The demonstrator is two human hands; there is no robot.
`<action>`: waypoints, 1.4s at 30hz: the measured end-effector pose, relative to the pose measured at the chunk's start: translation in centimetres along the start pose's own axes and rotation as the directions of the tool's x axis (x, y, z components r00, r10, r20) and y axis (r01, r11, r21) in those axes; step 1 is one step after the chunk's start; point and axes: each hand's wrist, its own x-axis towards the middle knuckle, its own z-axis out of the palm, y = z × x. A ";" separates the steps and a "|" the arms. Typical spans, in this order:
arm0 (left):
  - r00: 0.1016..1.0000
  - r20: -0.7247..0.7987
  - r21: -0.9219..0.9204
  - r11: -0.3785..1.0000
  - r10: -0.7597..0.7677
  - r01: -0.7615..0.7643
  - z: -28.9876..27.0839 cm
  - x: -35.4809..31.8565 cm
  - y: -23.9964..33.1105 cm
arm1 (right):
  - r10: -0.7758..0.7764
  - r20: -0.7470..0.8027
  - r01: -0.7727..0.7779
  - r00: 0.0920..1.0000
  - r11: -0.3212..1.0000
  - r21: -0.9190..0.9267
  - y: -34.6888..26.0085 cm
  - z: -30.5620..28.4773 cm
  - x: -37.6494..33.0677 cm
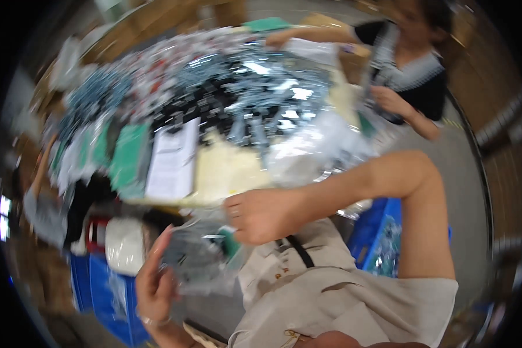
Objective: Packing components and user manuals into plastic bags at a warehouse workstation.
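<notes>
My left hand (153, 278) holds a clear plastic bag (200, 255) filled with small grey metal parts, close to my chest. My right hand (261, 216) is closed on the top edge of the same bag, where a green card (231, 240) shows. The picture is blurred by motion. Just beyond my hands lies the table (226, 171), heaped with several more clear bags of metal parts (255, 87).
White paper sheets (173, 159) and green cards (126, 156) lie on the table's left part. Blue crates stand at the lower left (98, 290) and at the right (377, 232). Another person (406, 64) works at the far right of the table. Cardboard boxes stand behind.
</notes>
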 end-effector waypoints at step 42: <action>0.765 0.643 -0.207 0.971 0.045 0.116 18.0 10.8 -4.9 | 0.789 0.447 -0.665 -0.422 -0.604 0.440 -35.7 34.1 -37.6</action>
